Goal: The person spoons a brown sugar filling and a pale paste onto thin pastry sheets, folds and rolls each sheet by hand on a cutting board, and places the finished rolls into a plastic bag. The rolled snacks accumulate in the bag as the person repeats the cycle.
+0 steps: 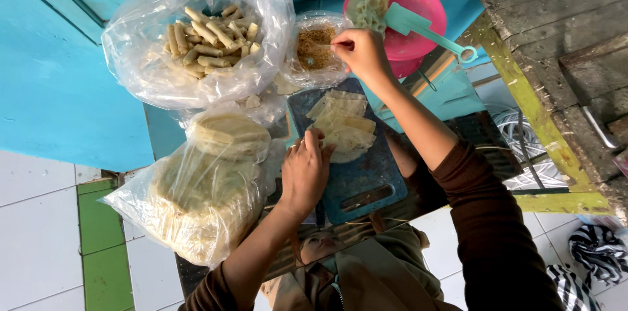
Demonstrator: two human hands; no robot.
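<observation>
My left hand (305, 168) rests flat on the near edge of a stack of thin pale wrapper sheets (344, 125) that lies on a blue cutting board (364, 180). My right hand (362, 53) reaches over a small clear bag of brown shredded filling (315, 48), fingertips pinched together at the filling; whether it holds some I cannot tell. The brown sleeve of my right arm runs down to the lower right.
A large clear bag of rolled pale sticks (208, 39) sits at the back left. A bag with a stack of round wrappers (208, 187) lies left of the board. A pink bowl (400, 13) with paste and a teal spatula (422, 28) stands behind. A worn wooden bench (556, 69) is on the right.
</observation>
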